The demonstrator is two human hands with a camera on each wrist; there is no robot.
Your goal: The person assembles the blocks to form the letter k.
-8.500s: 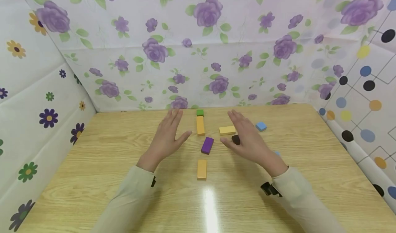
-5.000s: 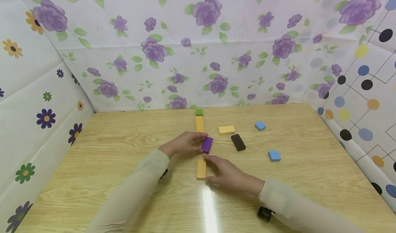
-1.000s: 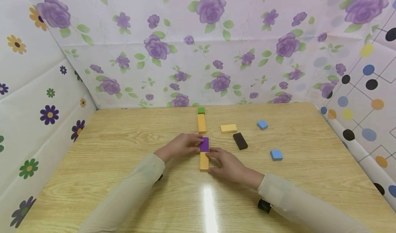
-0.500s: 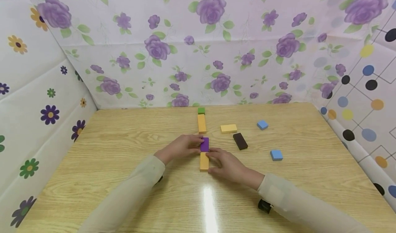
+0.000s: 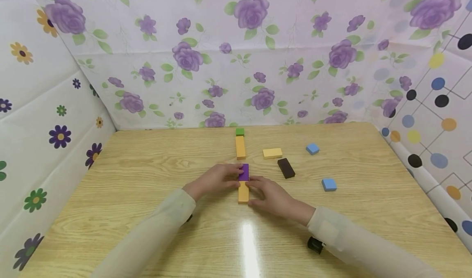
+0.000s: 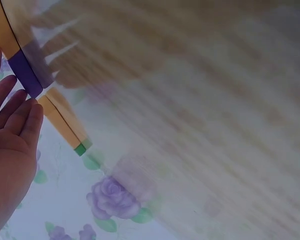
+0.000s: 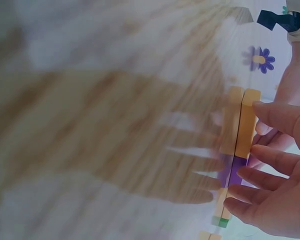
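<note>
A purple block and an orange block lie end to end in line on the table. My left hand is on their left side, its fingertips against the purple block and its thumb near the joint between the two. From the right, my right hand touches the orange block with thumb and index finger. In the right wrist view its fingers lie loosely extended along the blocks. Beyond a small gap lie another orange block and a green block, joined end to end.
To the right lie a pale yellow block, a dark brown block and two blue blocks, one farther back and one blue block nearer. Flowered cloth closes off the back; patterned sheets stand at both sides.
Over the earlier frames the hands came down, the slanted purple block was straightened and the near orange block moved away from me against it. Lately my left hand has slid slightly nearer.
</note>
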